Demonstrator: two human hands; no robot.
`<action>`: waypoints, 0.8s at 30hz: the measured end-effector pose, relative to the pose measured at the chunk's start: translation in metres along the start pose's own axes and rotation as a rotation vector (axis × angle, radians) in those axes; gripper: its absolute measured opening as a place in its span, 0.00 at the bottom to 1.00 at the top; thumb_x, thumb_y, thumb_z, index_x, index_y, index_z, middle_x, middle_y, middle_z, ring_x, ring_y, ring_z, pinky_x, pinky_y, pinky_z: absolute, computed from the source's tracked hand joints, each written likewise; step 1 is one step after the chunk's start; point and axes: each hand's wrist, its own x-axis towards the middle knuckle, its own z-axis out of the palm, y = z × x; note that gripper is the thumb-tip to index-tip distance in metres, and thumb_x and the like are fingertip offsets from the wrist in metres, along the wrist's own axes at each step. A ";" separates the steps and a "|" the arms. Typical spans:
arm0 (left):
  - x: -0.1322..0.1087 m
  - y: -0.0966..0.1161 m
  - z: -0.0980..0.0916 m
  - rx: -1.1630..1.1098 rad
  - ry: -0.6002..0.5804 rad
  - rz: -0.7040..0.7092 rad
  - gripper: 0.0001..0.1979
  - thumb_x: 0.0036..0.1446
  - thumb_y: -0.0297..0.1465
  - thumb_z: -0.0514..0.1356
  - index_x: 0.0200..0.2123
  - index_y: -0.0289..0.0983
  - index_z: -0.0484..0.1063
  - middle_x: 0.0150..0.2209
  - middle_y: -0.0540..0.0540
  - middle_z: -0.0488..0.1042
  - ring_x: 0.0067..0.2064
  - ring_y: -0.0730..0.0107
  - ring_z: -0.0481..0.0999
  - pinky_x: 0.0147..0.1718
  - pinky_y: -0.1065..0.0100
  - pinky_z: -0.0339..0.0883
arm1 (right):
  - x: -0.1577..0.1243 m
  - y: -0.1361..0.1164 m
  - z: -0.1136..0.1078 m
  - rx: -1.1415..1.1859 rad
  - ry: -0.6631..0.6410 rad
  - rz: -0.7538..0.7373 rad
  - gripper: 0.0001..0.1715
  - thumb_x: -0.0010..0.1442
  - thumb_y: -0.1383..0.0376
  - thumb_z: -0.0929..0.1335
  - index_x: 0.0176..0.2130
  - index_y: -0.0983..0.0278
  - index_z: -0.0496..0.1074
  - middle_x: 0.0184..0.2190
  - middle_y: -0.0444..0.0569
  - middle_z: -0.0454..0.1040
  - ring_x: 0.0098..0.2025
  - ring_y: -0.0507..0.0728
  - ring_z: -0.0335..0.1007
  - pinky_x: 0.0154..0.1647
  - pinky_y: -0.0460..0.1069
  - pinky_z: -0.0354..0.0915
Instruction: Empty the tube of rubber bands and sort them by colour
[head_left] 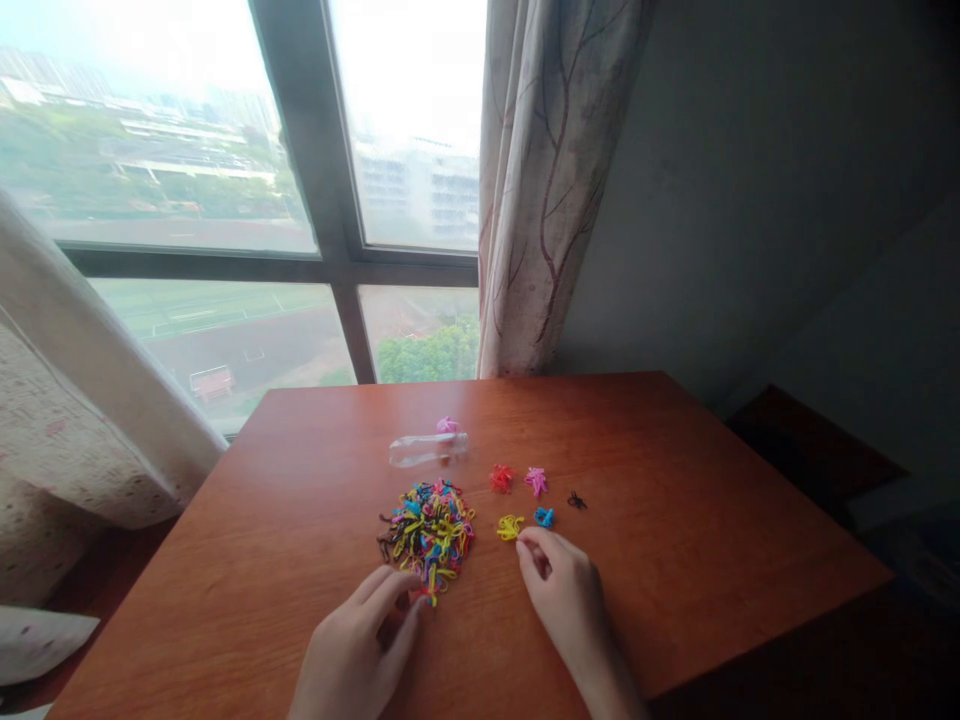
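Observation:
A mixed pile of small colourful bands [429,525] lies on the wooden table. My left hand [367,632] is at the pile's near edge, thumb and fingers curled round a few bands, one of them red. To the right, my right hand [559,585] has its thumb and forefinger pinched beside the small yellow heap [510,527]; whatever is between the fingertips is too small to name. Around that heap are a blue heap [544,517], a red heap [501,478], a pink heap [536,481] and a few black bands [576,500].
A clear plastic bottle [424,451] lies on its side behind the pile, with a pink item [447,425] just behind it. The brown table [300,470] stands against a window, with a patterned curtain [540,180] hanging at its back edge.

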 end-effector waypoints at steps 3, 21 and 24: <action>0.000 0.001 0.000 0.027 -0.014 -0.007 0.07 0.62 0.35 0.56 0.42 0.45 0.73 0.32 0.53 0.77 0.27 0.74 0.77 0.27 0.76 0.70 | -0.006 -0.013 0.011 0.040 -0.058 -0.040 0.10 0.63 0.68 0.64 0.34 0.61 0.74 0.29 0.45 0.77 0.29 0.54 0.73 0.31 0.45 0.61; 0.007 0.000 -0.007 -0.170 0.056 -0.037 0.06 0.60 0.31 0.57 0.34 0.41 0.75 0.27 0.52 0.76 0.24 0.74 0.73 0.25 0.76 0.68 | -0.013 -0.029 0.013 -0.005 -0.156 -0.086 0.10 0.62 0.71 0.65 0.32 0.60 0.72 0.26 0.42 0.74 0.28 0.53 0.70 0.31 0.46 0.57; 0.014 0.002 -0.011 -0.186 0.052 -0.034 0.06 0.60 0.30 0.57 0.34 0.40 0.74 0.26 0.53 0.76 0.21 0.76 0.70 0.22 0.77 0.65 | -0.014 -0.029 0.013 0.002 -0.173 -0.076 0.10 0.62 0.72 0.65 0.32 0.60 0.73 0.27 0.43 0.74 0.29 0.54 0.70 0.32 0.46 0.57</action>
